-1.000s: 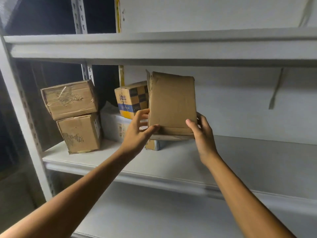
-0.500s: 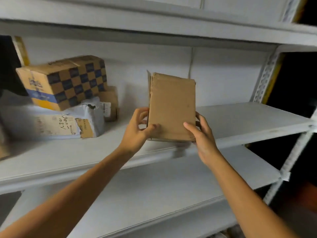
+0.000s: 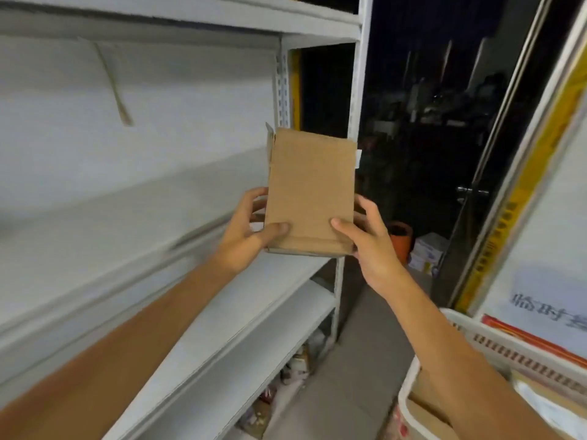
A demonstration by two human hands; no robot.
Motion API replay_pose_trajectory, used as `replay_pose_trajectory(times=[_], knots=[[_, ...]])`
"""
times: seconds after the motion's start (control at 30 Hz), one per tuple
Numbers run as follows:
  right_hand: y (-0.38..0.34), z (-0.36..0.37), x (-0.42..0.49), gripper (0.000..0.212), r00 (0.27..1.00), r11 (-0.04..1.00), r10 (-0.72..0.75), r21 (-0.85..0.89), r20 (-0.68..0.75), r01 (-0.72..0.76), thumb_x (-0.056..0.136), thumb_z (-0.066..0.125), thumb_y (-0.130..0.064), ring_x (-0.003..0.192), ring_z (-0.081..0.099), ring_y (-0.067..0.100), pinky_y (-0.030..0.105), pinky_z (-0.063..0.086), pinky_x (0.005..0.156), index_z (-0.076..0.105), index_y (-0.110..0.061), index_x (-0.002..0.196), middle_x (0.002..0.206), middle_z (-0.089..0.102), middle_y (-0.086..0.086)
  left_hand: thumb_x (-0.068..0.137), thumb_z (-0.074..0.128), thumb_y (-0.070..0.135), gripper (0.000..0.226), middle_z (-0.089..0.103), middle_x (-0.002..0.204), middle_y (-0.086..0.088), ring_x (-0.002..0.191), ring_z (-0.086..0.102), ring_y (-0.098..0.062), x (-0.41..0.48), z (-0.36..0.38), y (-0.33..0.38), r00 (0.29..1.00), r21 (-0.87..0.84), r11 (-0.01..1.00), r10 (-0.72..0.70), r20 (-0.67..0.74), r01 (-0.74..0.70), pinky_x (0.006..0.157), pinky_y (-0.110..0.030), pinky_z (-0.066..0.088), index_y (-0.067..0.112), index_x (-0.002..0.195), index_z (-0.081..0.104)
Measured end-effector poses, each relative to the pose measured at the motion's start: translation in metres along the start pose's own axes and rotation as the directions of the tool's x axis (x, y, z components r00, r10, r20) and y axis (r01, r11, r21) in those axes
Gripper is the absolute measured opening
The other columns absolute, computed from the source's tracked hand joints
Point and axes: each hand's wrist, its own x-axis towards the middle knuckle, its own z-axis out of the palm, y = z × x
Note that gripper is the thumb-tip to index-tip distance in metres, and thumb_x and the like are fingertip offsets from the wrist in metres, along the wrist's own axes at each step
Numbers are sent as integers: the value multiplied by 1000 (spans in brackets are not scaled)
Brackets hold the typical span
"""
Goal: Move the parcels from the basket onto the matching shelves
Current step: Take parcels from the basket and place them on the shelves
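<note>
Both grips grasp one flat brown cardboard parcel (image 3: 311, 188), held upright with its broad face toward me.

Left grip (image 3: 244, 238): thumb pressed on the near face at the lower left corner, fingers curled round the left edge to the back.

Right grip (image 3: 373, 249): thumb on the near face at the lower right, fingers wrapped behind the right edge.

Parcel position: in front of the right end of the white shelf (image 3: 127, 242), just beside the rack's right upright post (image 3: 355, 90). I cannot tell whether its bottom edge touches the shelf board. A flap stands slightly open along the top left edge.

Basket (image 3: 457, 325): white, slotted rim, at lower right beneath my right forearm. Brown cardboard parcels and one pale wrapped one lie inside.

Background: an orange pot (image 3: 401, 236) and some white boxes (image 3: 427, 252) on the floor beyond the rack. Small items on the lowest shelf are too blurred to identify.
</note>
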Motion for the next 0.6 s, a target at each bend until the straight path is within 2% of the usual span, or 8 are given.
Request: replay_pose_trajectory(times=[0.07,0.17,0.27,0.33,0.4,0.47,0.53,0.6], knots=[[6,-46,-7,46,998,999,13,-39,-58,-15,83,72,-21,98,63,3,29,54,76,51,-45,116,118,59,-6,66,78,43,77,52,128,7,113,53,-6,9,45,-9,997,-23,999,-21,80,23,76,-10,47,28,131,40],[16,-105,-22,45,985,991,36,-120,-171,-57,85,71,-21,91,60,-6,25,52,74,48,-46,116,111,57,-14,68,76,40,69,55,126,2,114,54,-14,16,108,-24,981,-43,996,-67,185,76,76,-15,49,28,125,41],[27,-152,-41,46,966,974,21,-211,-256,-77,88,68,-21,96,58,-8,16,53,75,48,-30,128,111,56,-17,67,72,42,62,56,123,4,110,56,-10,20,161,-40,952,-57,989,-113,285,134,73,-15,52,37,120,40],[36,-180,-55,51,952,958,22,-267,-304,-108,89,67,-22,110,56,5,25,52,90,45,-20,135,120,56,-11,67,75,47,62,57,124,5,109,58,-9,22,192,-53,918,-45,981,-158,364,187,78,-21,54,49,118,39],[48,-204,-69,55,936,937,69,-300,-344,-179,91,65,-27,117,54,16,39,50,98,40,-19,139,130,54,-2,74,77,42,64,55,129,5,113,56,-11,24,223,-69,881,-25,975,-187,433,219,83,-26,53,54,120,35],[64,-225,-84,57,910,922,118,-296,-397,-248,91,64,-28,115,57,18,42,52,95,38,-20,141,132,54,3,77,74,34,69,50,131,9,113,53,-6,22,255,-87,847,5,972,-208,488,235,86,-27,50,55,126,30],[80,-245,-98,57,873,912,164,-268,-459,-312,91,65,-27,112,60,21,46,54,92,37,-20,140,129,55,6,80,73,29,71,49,128,13,112,51,-2,19,286,-105,805,37,964,-242,542,264,82,-21,48,54,128,29],[95,-264,-113,58,826,898,213,-229,-522,-376,90,66,-25,114,59,26,51,53,92,37,-20,139,128,55,8,81,73,28,69,48,133,7,119,50,-11,15,317,-123,740,49,951,-269,616,305,87,-27,50,53,128,29]])
